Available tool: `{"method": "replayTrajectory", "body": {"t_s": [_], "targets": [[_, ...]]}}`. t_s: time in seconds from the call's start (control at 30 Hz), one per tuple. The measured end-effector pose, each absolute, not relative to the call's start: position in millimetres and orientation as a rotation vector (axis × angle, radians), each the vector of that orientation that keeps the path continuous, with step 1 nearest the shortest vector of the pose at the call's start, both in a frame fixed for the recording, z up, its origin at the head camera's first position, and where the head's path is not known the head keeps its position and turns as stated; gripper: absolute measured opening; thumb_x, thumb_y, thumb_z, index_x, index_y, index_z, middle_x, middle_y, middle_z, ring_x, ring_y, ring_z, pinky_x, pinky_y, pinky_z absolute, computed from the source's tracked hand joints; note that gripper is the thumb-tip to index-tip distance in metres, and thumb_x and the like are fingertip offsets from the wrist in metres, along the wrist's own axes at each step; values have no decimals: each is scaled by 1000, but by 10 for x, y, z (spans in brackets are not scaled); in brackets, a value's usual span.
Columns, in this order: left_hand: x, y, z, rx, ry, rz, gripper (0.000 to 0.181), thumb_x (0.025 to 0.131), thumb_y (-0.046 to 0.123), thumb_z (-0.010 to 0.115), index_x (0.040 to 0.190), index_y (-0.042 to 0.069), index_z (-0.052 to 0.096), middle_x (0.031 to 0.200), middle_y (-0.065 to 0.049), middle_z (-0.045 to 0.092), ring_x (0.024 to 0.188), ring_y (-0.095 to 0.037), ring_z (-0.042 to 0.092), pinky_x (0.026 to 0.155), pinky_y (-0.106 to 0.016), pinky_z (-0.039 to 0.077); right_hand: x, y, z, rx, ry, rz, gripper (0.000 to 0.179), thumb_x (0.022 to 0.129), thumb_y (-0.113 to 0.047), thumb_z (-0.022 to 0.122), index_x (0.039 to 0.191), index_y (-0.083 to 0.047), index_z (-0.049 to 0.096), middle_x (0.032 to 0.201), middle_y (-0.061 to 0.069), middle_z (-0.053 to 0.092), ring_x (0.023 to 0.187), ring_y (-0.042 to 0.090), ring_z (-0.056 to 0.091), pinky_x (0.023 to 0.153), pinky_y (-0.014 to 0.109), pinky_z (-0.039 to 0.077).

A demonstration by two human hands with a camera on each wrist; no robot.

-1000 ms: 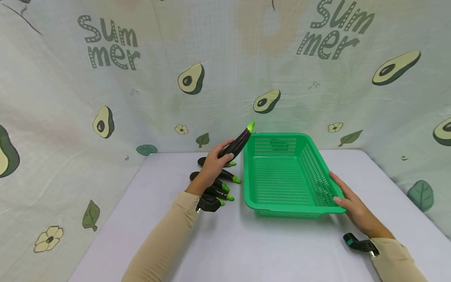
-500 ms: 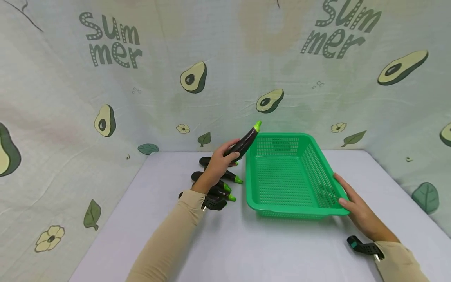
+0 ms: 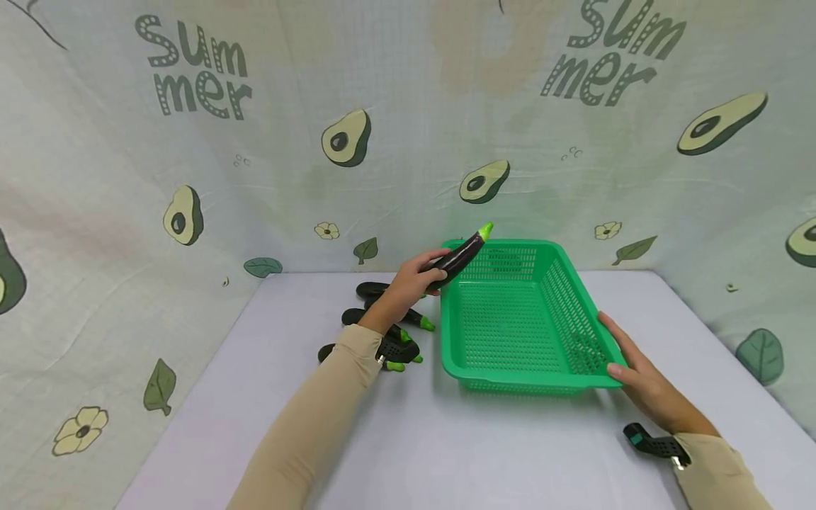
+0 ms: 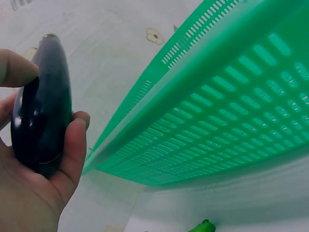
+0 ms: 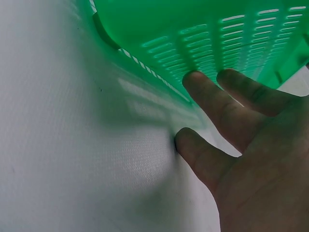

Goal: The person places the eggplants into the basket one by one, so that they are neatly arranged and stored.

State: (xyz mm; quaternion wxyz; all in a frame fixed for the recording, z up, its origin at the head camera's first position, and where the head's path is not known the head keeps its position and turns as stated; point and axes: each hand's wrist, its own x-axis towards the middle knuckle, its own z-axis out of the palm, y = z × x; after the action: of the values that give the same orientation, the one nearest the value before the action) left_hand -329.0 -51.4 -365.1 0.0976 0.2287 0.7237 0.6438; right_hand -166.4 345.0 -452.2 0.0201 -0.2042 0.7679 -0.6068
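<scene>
My left hand grips a dark purple eggplant by its rounded end, its green stem pointing up and right above the left rim of a green plastic basket. In the left wrist view, thumb and fingers wrap around the glossy eggplant, beside the slotted basket wall. At the basket's right side, my right hand holds the rim with the thumb on top. Its fingers touch the outer slotted wall in the right wrist view. No eggplant shows inside the basket.
Several more eggplants lie on the white tabletop left of the basket, partly hidden under my left forearm. A printed cloth with avocados and lettering hangs behind the table. Each wrist wears a black device.
My left hand has moved right with the eggplant, bringing its stem end over the basket, and the eggplant lies flatter. My right hand and the basket stay about where they were.
</scene>
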Motion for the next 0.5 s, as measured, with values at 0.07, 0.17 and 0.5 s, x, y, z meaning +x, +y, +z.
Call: {"method": "replayTrajectory", "body": {"t_s": [0.07,0.17,0.5], "targets": [[-3314,-488,-3645,682,2143,1873,47,102,17,58,147,25,52,137,-13,56,107,-26,59,88,-43,54,-1662,3450,-4520,-636,2387,-1878,74,103,-6,35,163,-28,-3,166,-3,-16,142,3,7,95,7,27],[-3348,-448,-3634,684,2161,1837,47,102,18,59,148,26,52,137,-13,55,109,-26,59,86,-40,56,-1661,3452,-4517,-645,2388,-1874,74,103,-6,35,163,-28,-3,166,-3,-15,142,2,9,96,7,28],[-3407,-253,-3560,760,2392,1607,45,101,23,61,145,27,54,122,-9,60,85,-19,59,73,-35,54,-1667,3476,-4528,-681,2375,-1885,73,103,-4,34,163,-25,-2,166,-3,-14,142,2,12,97,9,29]]}}
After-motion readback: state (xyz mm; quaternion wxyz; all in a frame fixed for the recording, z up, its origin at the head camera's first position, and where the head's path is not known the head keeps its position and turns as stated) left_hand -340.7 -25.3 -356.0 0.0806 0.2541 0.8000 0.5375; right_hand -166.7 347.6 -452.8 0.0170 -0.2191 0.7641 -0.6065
